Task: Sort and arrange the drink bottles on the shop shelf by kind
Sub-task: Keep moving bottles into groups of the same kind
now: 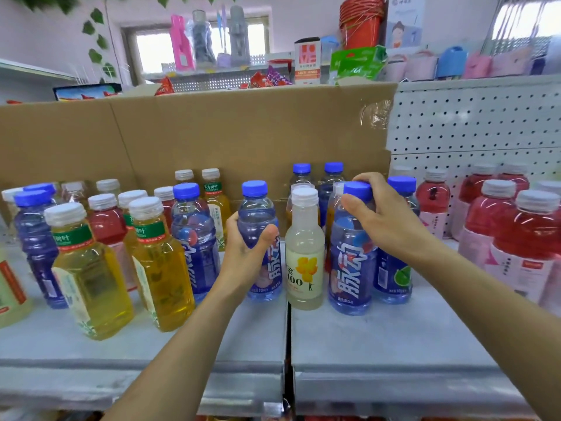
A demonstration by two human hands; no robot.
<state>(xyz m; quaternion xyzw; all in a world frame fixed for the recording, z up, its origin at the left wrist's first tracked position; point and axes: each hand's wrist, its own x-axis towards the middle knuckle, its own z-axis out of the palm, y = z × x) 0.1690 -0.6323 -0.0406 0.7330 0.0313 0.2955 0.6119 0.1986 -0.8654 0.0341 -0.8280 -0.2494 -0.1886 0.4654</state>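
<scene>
left grip (243, 250) clasps a blue bottle (256, 208) at mid-body, right grip (388, 220) clasps a second blue bottle (352, 275) at its cap, both upright on the shelf (379, 344); advise lifting each clear of the pale bottle (304, 256) between them before grouping the blues together.

far-left bottle (10, 287) is cut by the left edge.

Grey shelf (394, 344): yellow tea bottles (91, 284) left, blue-capped bottles (352, 268) centre, red bottles (531, 238) right, all upright.
</scene>
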